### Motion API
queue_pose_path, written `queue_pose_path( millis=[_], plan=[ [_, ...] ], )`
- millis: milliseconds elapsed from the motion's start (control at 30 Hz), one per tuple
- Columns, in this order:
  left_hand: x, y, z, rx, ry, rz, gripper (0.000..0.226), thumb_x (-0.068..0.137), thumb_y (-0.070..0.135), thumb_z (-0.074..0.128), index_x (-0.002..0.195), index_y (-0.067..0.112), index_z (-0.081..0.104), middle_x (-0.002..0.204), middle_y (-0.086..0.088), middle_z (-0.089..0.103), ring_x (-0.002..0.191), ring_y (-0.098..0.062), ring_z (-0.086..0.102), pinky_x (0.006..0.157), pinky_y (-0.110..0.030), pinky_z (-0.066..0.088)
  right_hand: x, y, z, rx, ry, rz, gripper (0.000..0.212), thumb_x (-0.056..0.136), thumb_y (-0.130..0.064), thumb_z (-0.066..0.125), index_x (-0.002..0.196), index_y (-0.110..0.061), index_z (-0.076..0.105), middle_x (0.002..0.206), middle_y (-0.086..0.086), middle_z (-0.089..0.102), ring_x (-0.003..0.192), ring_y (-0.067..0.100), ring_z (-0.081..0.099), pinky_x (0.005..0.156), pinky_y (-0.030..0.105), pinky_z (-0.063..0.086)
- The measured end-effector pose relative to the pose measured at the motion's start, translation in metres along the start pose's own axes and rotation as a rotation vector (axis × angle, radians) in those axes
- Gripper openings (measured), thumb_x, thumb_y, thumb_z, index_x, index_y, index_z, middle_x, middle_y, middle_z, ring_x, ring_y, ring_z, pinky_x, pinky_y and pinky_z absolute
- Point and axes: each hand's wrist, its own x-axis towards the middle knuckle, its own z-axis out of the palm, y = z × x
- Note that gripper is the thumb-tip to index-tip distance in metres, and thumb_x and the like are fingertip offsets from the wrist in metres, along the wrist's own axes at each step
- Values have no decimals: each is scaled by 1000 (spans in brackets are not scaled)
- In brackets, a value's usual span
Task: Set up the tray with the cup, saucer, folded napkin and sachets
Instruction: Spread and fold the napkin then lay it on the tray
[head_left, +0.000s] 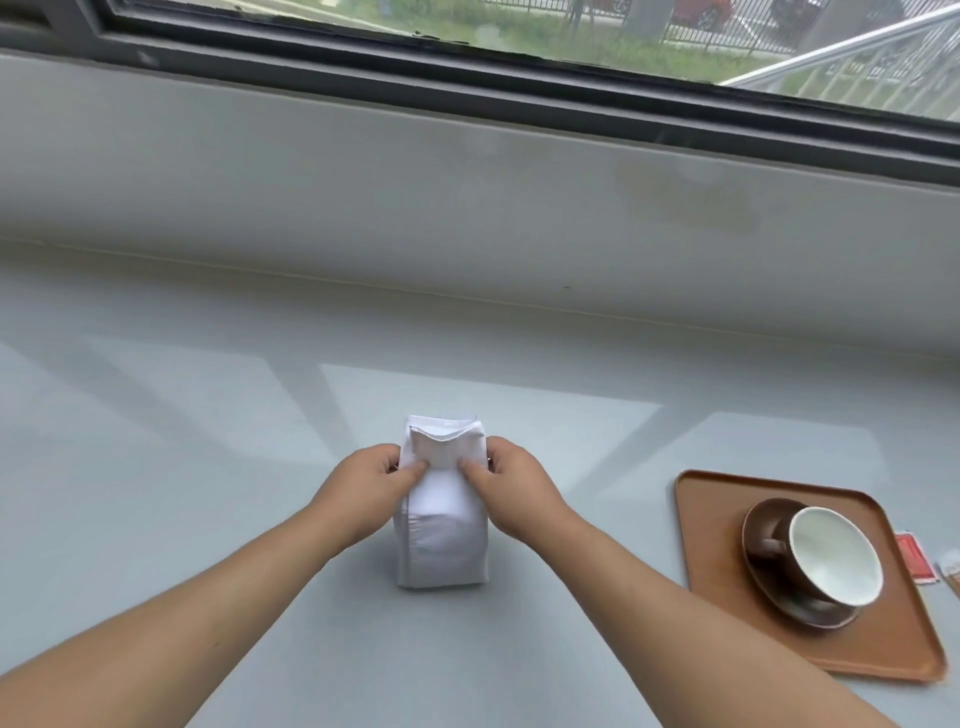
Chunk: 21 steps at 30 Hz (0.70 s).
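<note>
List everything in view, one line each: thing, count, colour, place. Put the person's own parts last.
napkin: one, white, part-folded, on the counter at centre, between both hands
tray: one, brown, on the counter at right
saucer: one, dark brown, on the tray
cup: one, dark brown outside, white inside, on the saucer, empty
red sachet: one, red, on the counter just right of the tray
other sachets: pale, at the right edge of frame, cut off, count unclear
counter: one, pale grey, under everything
window: one, dark frame, along the top
left hand: one, grip on the napkin's left side
right hand: one, grip on the napkin's right side
</note>
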Motion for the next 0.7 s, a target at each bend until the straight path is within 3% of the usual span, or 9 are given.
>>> queue_pose_path(
  millis=[133,267,433,533,700],
  plan=[
    [36,0,-1,120,35,-9,37,98,44,64,80,12,66,75,-8,72,68,-26,64,71,-43,56,34,5,-2,-130,51,17,29,100,-39,52,87,-15,59,80,-1,63,68,15,56,57,31,41],
    [59,-7,-3,191,27,-45,25,90,42,71,85,18,68,78,-3,78,73,-26,76,71,-43,61,58,12,-2,-238,59,42,28,99,-40,50,88,-15,59,80,-3,63,72,18,59,56,31,41],
    [69,-15,-3,258,36,-50,20,89,42,73,82,26,66,71,2,75,59,-15,68,57,-32,50,71,20,3,-360,52,48,31,98,-46,48,76,-25,50,78,-5,62,73,19,58,55,32,39],
    [66,-16,-3,286,82,-38,20,87,42,74,87,29,58,76,7,69,63,-15,63,57,-31,44,71,23,4,-416,103,49,33,97,-49,48,75,-26,46,73,-8,59,66,14,54,50,31,33],
    [36,-19,-7,571,-13,201,29,81,51,73,87,36,49,82,11,60,73,-5,57,60,-30,45,47,30,-1,-511,148,-79,22,95,-44,51,85,-25,47,75,-9,59,68,17,57,49,30,34]
  ],
)
